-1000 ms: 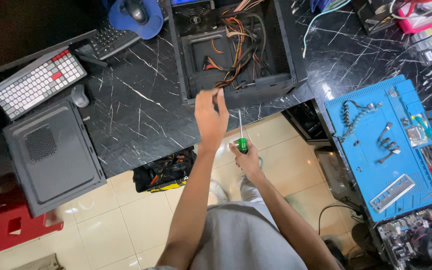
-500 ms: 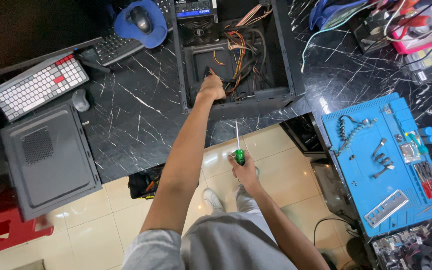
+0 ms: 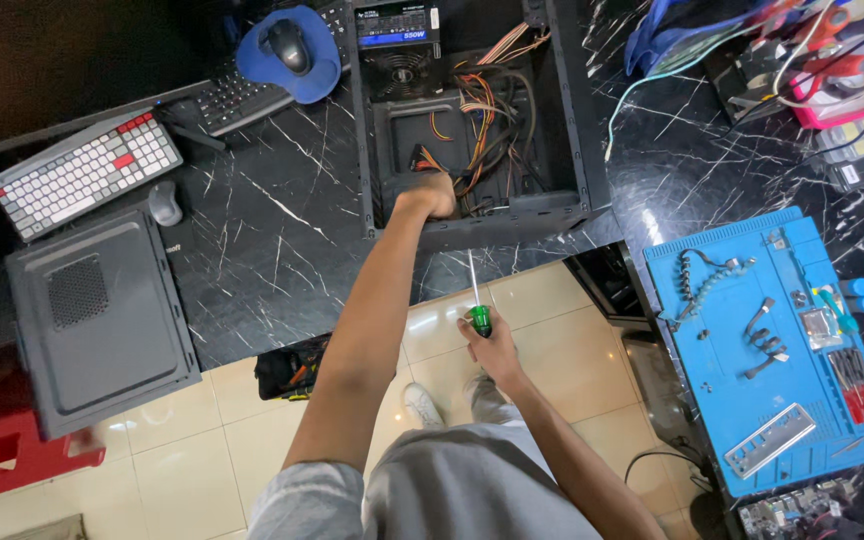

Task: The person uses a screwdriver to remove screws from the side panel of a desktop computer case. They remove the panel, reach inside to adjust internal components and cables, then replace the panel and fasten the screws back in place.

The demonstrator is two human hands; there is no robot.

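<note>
Deeper now, left hand enters black metal case, right hand gripping green-handled screwdriver

cables crowd the open case, left bay free

— How many computer cases are on the tabletop?
— One open computer case at the far middle, with one power supply inside it. One loose side panel lies at the left.

— Keyboards?
— Two: a light keyboard and a dark keyboard beyond it.

— And mice?
— Two as well: a grey mouse near the light keys and a black mouse on the one blue mouse pad.

— Tools?
— One green-handled screwdriver, one blue work mat at the right, one red stool at the near left.

— Hands?
— Two hands: the left hand and the right hand.
</note>
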